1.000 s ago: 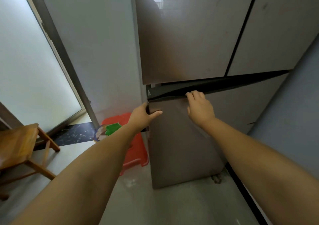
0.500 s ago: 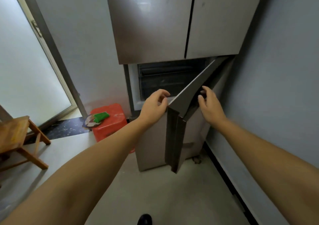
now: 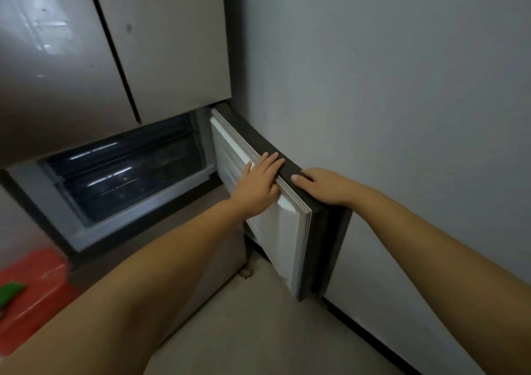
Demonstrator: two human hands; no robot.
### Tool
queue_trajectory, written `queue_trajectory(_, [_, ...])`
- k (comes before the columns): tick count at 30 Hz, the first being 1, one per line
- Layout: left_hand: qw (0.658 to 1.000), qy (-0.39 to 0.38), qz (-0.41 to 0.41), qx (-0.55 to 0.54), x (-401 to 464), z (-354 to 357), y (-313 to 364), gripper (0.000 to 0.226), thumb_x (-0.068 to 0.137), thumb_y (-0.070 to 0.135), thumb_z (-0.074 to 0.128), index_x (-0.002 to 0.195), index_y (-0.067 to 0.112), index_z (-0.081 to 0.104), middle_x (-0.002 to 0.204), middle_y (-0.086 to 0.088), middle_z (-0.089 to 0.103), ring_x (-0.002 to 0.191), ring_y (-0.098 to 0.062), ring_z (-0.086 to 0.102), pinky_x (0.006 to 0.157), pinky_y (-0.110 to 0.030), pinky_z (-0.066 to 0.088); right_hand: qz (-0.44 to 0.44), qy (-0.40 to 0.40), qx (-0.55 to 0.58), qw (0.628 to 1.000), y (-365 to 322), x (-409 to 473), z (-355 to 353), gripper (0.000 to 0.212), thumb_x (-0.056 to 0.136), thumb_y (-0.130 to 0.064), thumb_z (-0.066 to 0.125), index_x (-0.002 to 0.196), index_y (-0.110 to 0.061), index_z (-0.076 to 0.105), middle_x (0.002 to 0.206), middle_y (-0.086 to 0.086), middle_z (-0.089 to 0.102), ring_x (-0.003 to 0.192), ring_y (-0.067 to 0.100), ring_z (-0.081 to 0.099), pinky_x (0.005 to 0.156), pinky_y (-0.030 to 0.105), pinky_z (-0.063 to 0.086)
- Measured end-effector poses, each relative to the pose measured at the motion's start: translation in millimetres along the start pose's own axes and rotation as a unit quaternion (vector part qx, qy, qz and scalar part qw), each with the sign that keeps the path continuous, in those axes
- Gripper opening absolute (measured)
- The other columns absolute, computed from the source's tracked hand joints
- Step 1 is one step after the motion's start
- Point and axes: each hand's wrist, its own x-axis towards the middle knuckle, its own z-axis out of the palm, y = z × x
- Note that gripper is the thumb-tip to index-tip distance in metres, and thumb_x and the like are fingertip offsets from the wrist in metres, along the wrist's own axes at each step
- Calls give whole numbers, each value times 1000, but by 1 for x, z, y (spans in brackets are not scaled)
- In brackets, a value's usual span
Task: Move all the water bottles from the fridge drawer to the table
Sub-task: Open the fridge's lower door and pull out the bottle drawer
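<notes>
The fridge's middle compartment door (image 3: pixel 284 231) is swung wide open to the right, its white inner lining facing me. My left hand (image 3: pixel 258 182) lies flat on that white inner side near the top edge, fingers straight. My right hand (image 3: pixel 321 185) rests over the door's dark top edge, thumb on top and fingers hidden behind it. The open compartment (image 3: pixel 126 170) shows a dark drawer front with light reflections. No water bottles are visible; the drawer's inside is hidden.
Two brown upper fridge doors (image 3: pixel 86 44) hang above the opening. A grey wall (image 3: pixel 402 116) stands close on the right, right behind the open door. A red plastic stool (image 3: pixel 31 291) with a green item on it sits low left on the pale floor.
The compartment door has swung from shut to fully open against the right wall. Both hands followed it, and my view turned to the right and closer.
</notes>
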Motion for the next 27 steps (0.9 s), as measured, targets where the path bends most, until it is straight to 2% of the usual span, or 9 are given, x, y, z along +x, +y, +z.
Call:
queue_trajectory(3, [997, -21, 65, 39, 46, 20, 7, 61, 95, 35, 40, 151, 25, 17, 159, 4, 13, 148, -15, 1, 118, -45, -1, 55, 11, -68, 996, 33, 4, -21, 51, 99, -48, 35, 130, -10, 46, 124, 14, 58, 100, 25, 57, 81, 33, 44])
queue_trajectory(5, [993, -28, 90, 73, 67, 27, 7, 62, 96, 45, 37, 151, 27, 15, 159, 5, 13, 148, -15, 1, 117, -49, 1, 98, 27, -155, 983, 51, 6, -29, 61, 98, -53, 31, 143, -11, 31, 138, 14, 47, 117, 29, 51, 92, 40, 44])
queue_trajectory(7, [992, -31, 100, 75, 96, 37, 10, 63, 95, 53, 33, 150, 29, 14, 159, 5, 13, 148, -15, 1, 117, -52, 4, 121, 57, -212, 968, 70, 8, -36, 65, 100, -51, 26, 151, -13, 17, 150, 12, 34, 131, 30, 41, 103, 43, 36])
queue_trajectory(10, [992, -33, 105, 66, 129, 56, 18, 63, 95, 55, 31, 150, 31, 13, 158, 4, 13, 147, -17, 2, 116, -55, 4, 134, 112, -250, 953, 95, 14, -42, 58, 102, -45, 21, 152, -15, 17, 155, 7, 30, 139, 25, 33, 110, 42, 28])
queue_trajectory(14, [993, -17, 102, 65, 157, 74, 30, 62, 95, 54, 29, 150, 30, 13, 158, 0, 13, 147, -20, 2, 114, -58, -2, 168, 111, -262, 944, 119, 28, -54, 63, 101, -50, 22, 154, -19, 10, 161, 0, 14, 148, 19, 13, 119, 46, 11])
queue_trajectory(20, [994, -31, 77, 65, 186, 86, 48, 61, 97, 52, 25, 151, 28, 8, 159, -3, 6, 147, -23, -4, 112, -59, -7, 187, 101, -274, 938, 144, 49, -73, 63, 100, -51, 24, 154, -23, 7, 161, 0, 12, 148, 21, 10, 119, 47, 10])
queue_trajectory(27, [990, -83, 82, 76, 194, 74, 50, 65, 98, 49, 28, 152, 24, 3, 160, -5, 1, 147, -24, -7, 115, -57, 0, 197, 74, -268, 940, 152, 56, -83, 63, 100, -52, 22, 154, -24, 5, 162, -1, 8, 149, 21, 6, 118, 50, 6])
